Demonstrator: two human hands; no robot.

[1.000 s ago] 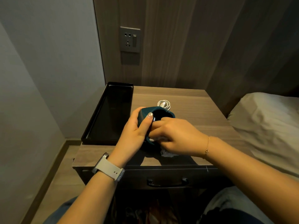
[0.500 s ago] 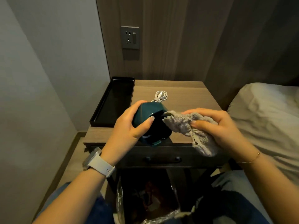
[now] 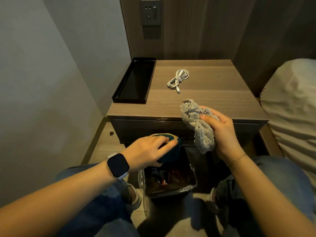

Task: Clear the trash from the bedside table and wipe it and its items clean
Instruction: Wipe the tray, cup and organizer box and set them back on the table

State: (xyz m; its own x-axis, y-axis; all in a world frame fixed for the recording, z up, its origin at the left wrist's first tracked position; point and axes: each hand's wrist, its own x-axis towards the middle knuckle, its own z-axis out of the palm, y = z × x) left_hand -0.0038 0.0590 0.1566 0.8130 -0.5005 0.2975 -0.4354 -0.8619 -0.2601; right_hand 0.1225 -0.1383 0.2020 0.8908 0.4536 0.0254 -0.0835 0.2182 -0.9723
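Note:
My left hand (image 3: 147,150) grips a dark teal cup (image 3: 171,151) turned upside down over the lined trash bin (image 3: 189,187) on the floor between my knees. The cup's base faces up; its mouth points into the bin. My right hand (image 3: 222,132) holds a bunched grey cloth (image 3: 196,120) just above the front edge of the wooden bedside table (image 3: 213,100). On the table lie a coiled white charging cable (image 3: 178,77) in the middle and a black rectangular tray (image 3: 135,81) along the left side.
A wall socket (image 3: 150,11) sits on the wood panel behind the table. A bed with a light pillow (image 3: 290,103) borders the table's right side. The grey wall closes in on the left. Trash shows inside the bin. My knees flank it.
My left hand has carried the cup off the table, lowered it and turned it upside down over the bin. My right hand has pulled the cloth out of the cup and drawn it aside.

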